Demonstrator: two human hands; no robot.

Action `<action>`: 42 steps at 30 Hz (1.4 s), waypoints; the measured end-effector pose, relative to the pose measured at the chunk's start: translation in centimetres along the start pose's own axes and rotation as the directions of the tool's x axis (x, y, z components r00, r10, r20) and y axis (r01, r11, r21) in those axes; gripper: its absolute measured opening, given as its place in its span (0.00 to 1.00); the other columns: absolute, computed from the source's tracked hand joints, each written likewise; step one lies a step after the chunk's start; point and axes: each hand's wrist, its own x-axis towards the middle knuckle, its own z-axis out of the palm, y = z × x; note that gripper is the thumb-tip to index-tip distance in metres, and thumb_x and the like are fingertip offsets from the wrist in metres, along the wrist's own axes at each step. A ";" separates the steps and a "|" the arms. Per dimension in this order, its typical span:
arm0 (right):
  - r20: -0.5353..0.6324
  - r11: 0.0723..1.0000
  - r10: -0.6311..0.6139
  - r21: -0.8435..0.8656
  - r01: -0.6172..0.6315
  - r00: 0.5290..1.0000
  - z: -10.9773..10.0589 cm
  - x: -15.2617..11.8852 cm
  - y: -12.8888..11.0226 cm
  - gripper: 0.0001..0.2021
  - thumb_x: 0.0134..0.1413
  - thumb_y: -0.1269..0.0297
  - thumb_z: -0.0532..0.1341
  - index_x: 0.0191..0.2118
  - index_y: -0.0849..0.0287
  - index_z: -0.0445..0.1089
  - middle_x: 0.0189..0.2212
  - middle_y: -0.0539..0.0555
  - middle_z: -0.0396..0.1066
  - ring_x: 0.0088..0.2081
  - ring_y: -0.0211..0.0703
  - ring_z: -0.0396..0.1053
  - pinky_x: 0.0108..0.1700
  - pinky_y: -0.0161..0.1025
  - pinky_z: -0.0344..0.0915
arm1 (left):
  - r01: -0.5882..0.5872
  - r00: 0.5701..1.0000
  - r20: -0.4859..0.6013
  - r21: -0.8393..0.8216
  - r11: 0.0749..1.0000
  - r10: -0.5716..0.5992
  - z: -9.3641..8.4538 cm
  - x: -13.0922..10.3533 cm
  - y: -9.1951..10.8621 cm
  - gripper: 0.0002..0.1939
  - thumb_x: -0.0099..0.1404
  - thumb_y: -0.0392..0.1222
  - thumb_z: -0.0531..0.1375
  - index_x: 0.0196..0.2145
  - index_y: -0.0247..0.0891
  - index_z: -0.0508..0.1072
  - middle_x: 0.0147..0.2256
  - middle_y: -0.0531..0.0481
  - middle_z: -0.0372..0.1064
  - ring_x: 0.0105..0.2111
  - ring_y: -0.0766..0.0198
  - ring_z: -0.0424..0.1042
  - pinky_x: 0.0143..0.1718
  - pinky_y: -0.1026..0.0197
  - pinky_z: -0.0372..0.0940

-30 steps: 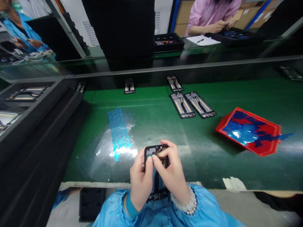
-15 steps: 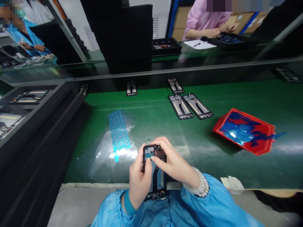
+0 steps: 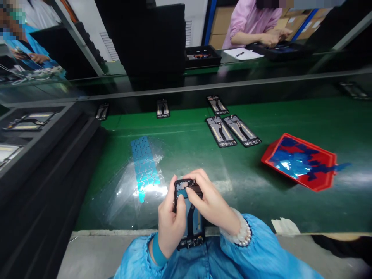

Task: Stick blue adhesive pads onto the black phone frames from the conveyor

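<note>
An opened phone frame (image 3: 190, 223), with a black flex cable down its middle, is held upright in front of me at the table's near edge. My left hand (image 3: 171, 221) is closed around its left side, the thumb on a small blue film piece (image 3: 182, 192) near the top. Across the upper right of the frame, my right hand (image 3: 207, 199) grips it, its thumb pressing beside that blue piece. Left of my hands lies a clear sheet with rows of blue adhesive stickers (image 3: 144, 162).
Several similar phone frames (image 3: 221, 131) lie toward the back. A red bin (image 3: 321, 184) with blue film scraps stands right. Black foam trays (image 3: 55, 174) are stacked left. A taped paper piece (image 3: 285, 226) sits at the front edge. Co-workers sit beyond the partition.
My right thumb has shifted slightly upward on the phone frame. Both hands keep their hold, and the view has moved a little.
</note>
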 end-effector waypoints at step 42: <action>-0.188 0.878 0.324 0.425 -0.221 0.927 1.4 -1.3 0.9 0.14 0.50 0.64 0.58 0.44 0.55 0.58 0.32 0.50 0.67 0.32 0.41 0.68 0.33 0.38 0.67 | -0.001 0.982 0.186 -0.177 0.984 0.035 -0.9 0.7 -0.1 0.24 0.67 0.38 0.50 0.60 0.43 0.57 0.57 0.53 0.61 0.57 0.63 0.60 0.56 0.66 0.57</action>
